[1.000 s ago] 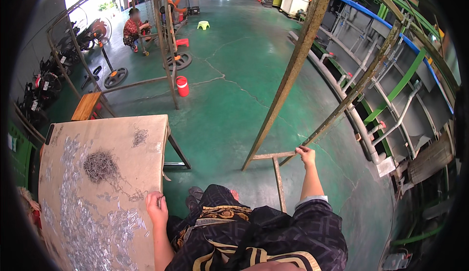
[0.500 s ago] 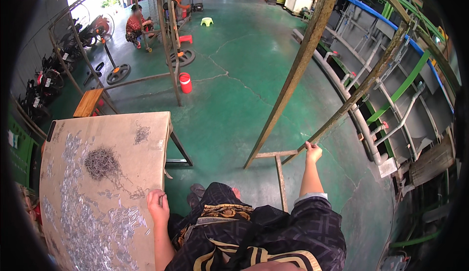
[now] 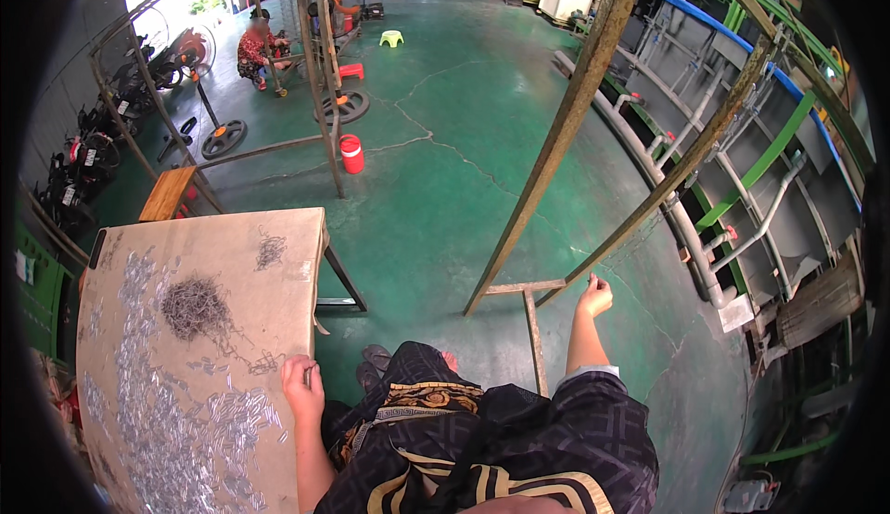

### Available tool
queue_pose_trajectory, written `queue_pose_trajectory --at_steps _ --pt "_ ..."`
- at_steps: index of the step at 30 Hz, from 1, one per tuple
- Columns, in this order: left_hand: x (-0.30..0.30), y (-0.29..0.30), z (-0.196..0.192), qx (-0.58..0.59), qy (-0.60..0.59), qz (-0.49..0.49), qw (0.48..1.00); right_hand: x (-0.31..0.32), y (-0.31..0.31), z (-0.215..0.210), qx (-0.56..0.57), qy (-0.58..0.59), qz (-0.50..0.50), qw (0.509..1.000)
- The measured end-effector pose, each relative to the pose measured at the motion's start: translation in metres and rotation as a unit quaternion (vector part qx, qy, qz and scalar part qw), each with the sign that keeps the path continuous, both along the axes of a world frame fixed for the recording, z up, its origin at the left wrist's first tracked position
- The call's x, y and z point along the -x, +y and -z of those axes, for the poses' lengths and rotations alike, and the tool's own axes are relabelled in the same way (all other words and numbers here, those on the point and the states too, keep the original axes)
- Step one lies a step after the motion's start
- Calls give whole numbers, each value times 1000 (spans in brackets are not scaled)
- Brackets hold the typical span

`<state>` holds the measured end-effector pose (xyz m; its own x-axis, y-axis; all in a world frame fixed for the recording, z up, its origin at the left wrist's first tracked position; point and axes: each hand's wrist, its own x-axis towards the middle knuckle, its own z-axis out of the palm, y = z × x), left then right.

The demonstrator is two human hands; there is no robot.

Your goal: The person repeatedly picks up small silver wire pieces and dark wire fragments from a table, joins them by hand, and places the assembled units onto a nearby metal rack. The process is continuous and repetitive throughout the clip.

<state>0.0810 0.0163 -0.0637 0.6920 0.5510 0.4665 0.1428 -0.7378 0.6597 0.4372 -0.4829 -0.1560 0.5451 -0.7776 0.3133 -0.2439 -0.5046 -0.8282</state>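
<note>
Resting at the right edge of the cardboard-topped table [image 3: 236, 245] is my left hand [image 3: 303, 388], its fingers curled closed around something small and dark that I cannot make out. Beside it lie many small clear and silvery pieces [image 3: 139, 375], spread across the tabletop. A tangled heap of thin dark hook-like wires [image 3: 195, 308] sits farther back, and a smaller clump [image 3: 270, 252] lies near the far right corner. My right hand [image 3: 595, 298] is held out to the right in a pinch, close to the slanting rusty metal frame [image 3: 552, 166]; whatever is between its fingertips is too small to name.
The frame's low crossbars [image 3: 535, 342] stand just ahead of me. Pipes and grey panels [image 3: 691, 227] line the right side. Ahead are a red bucket [image 3: 352, 153], a green stool [image 3: 391, 39] and another metal frame [image 3: 326, 78]. A person [image 3: 253, 49] crouches at far left.
My right hand has shifted slightly down and away from the slanting frame post, its fingertips now turned more upward. The left hand has barely moved at the table edge.
</note>
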Motion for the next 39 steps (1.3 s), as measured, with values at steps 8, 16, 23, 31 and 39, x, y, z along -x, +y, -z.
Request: queue_pose_trajectory --at_steps 8,16,23,31,39 --pt "1 0 0 16 11 -24 1000 21 88 10 76 69 -262 960" --pt "-21 -40 -52 10 -51 68 996 106 304 -105 166 -34 -777 606" --pt "13 -44 -62 119 -150 -50 980 218 400 -157 259 -107 -891 358" --pt "74 -49 -53 108 -122 -182 970 277 422 -155 231 -79 -926 287" --pt "91 -51 -55 71 -104 -209 970 296 427 -156 221 -80 -936 261"
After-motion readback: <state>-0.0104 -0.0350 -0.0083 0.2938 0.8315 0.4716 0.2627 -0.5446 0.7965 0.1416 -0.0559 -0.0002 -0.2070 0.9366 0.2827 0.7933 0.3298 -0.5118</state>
